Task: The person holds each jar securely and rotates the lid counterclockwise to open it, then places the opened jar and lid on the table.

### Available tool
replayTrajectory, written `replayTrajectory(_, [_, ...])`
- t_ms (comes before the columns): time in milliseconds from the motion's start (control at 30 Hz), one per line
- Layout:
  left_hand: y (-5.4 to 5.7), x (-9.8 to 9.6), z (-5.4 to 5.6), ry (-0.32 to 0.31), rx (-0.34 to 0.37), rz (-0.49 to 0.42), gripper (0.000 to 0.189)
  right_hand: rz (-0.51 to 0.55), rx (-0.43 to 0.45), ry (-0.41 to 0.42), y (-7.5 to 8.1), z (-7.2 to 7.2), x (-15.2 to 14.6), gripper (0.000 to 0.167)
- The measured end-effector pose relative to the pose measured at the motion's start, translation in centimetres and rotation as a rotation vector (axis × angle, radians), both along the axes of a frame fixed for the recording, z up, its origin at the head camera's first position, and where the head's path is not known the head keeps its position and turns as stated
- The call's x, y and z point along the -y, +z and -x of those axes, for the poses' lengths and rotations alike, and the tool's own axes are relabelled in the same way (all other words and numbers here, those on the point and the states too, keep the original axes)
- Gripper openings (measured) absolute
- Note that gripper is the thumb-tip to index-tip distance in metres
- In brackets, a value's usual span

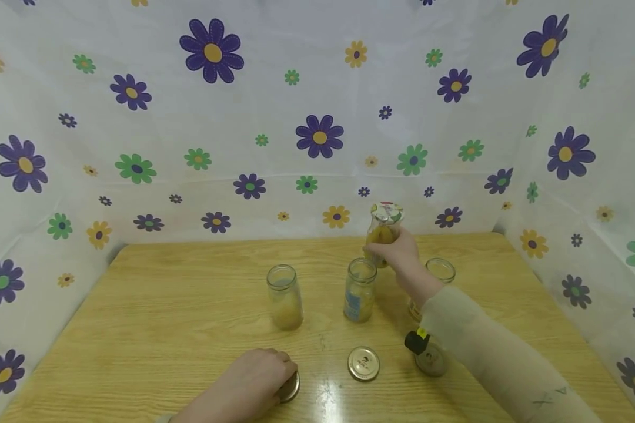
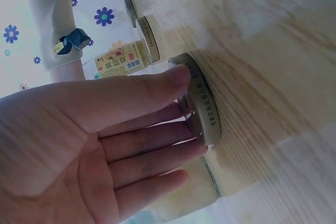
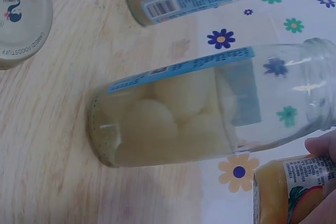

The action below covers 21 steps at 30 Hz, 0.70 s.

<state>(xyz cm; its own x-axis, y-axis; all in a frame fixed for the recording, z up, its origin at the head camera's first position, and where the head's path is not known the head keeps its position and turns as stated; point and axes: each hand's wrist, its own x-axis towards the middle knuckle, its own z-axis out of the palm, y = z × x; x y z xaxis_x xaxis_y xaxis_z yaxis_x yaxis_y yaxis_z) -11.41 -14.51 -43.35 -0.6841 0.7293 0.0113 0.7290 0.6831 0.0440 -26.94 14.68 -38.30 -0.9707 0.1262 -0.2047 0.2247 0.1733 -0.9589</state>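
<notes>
At the back of the table my right hand (image 1: 399,249) grips a glass jar (image 1: 381,235) of yellow fruit with a fruit-patterned lid. Whether its base touches the table, I cannot tell. My left hand (image 1: 249,382), near the front, pinches a metal jar lid (image 2: 202,98) by its rim between thumb and fingers. Two lidless jars, a left one (image 1: 286,302) and a middle one (image 1: 357,294), stand between the hands. The middle jar shows pale round fruit in the right wrist view. A third lidless jar (image 1: 440,267) is partly hidden behind my right forearm.
Two more metal lids lie flat on the wooden table (image 1: 180,317): one lid (image 1: 364,363) in front of the middle jar, another lid (image 1: 431,359) beneath the right forearm. Flower-printed cloth (image 1: 264,94) hangs behind the table and along both sides.
</notes>
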Motion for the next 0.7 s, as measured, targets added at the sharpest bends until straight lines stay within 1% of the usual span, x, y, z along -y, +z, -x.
replayTrajectory(67, [0.0, 0.0, 0.0, -0.002, 0.009, -0.006, 0.035, -0.012, 0.000, -0.004, 0.4, -0.1, 0.0, 0.070])
replayTrajectory(200, [0.0, 0.0, 0.1, 0.000, 0.035, -0.030, 0.035, -0.024, -0.009, 0.014, 1.0, -0.3, -0.1, 0.072])
replayTrajectory(300, [0.0, 0.0, 0.2, -0.001, 0.037, -0.038, 0.034, -0.023, -0.017, 0.039, 1.3, -0.3, -0.3, 0.074])
replayTrajectory(467, [-0.1, 0.2, 0.2, -0.002, 0.036, -0.022, 0.034, -0.022, -0.012, 0.061, 1.9, -0.5, -0.3, 0.075])
replayTrajectory(700, [-0.2, 0.4, 0.1, -0.013, -0.021, -0.050, 0.030, -0.039, 0.005, 0.095, 2.6, -1.0, -0.3, 0.077])
